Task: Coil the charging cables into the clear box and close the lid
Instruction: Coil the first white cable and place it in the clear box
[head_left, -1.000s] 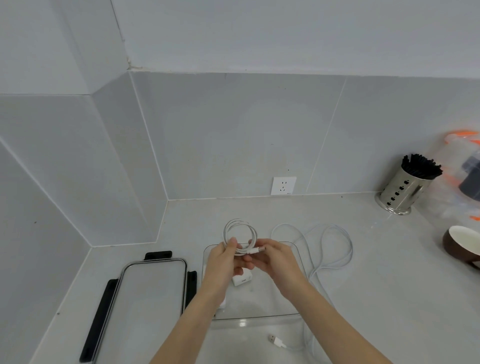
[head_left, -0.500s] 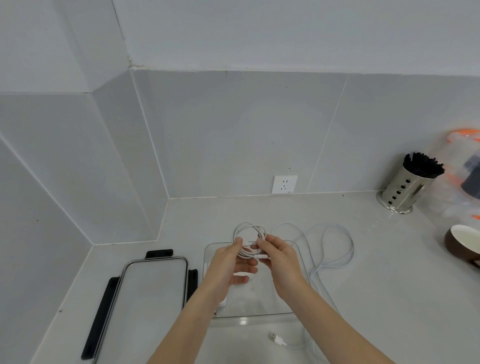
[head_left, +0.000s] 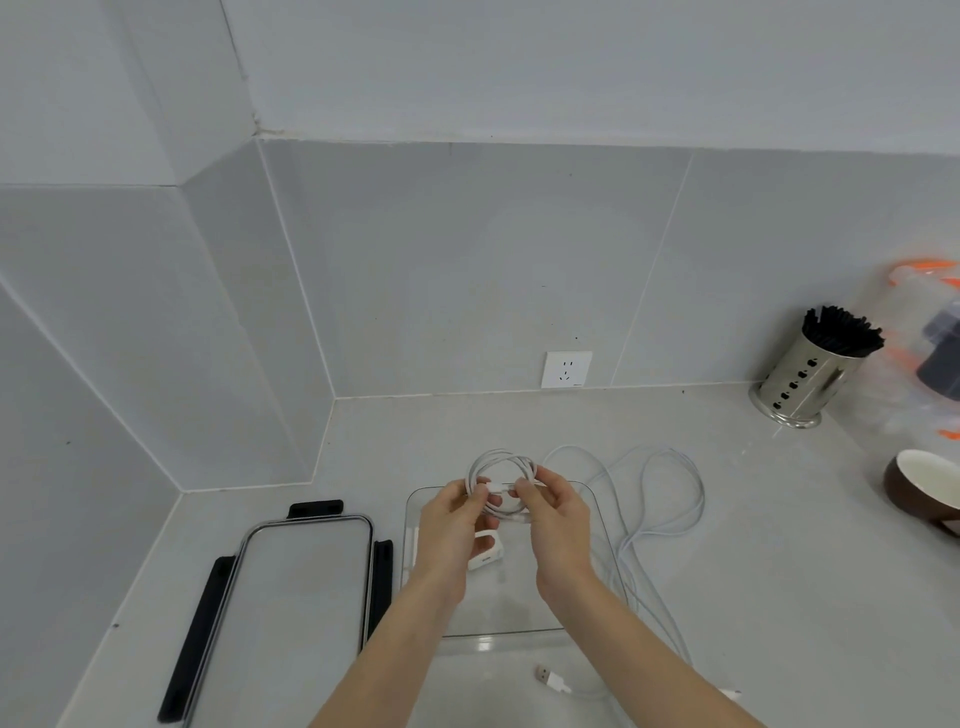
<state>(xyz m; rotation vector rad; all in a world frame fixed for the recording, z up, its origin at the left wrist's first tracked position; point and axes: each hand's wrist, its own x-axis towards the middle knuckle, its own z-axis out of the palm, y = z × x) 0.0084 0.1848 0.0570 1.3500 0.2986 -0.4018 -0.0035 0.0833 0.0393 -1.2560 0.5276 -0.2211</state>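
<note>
- We hold a small white coiled cable (head_left: 501, 475) up in the air with both hands, right over the far end of the clear box (head_left: 597, 525).
- Our left hand (head_left: 452, 525) pinches the left side of the coil. Our right hand (head_left: 556, 512) pinches the right side, near one plug end of the cable.
- The ring stands up and faces us. We think it must tip down flat to lie in the box.
- The box is straight below our hands, so the way to go is down and a little toward us. Both hands are just as near to it.
- The box lies long from us to the wall. A small white charger block (head_left: 488, 556) sits inside it, under our left hand, so the free floor is more on the right.
- A loose cable (head_left: 670, 499) lies in big loops on the counter (head_left: 779, 571), just right of the box. We think it comes next.
- The lid (head_left: 306, 587) lies flat on the left, beside the box. It is not on yet.
</note>
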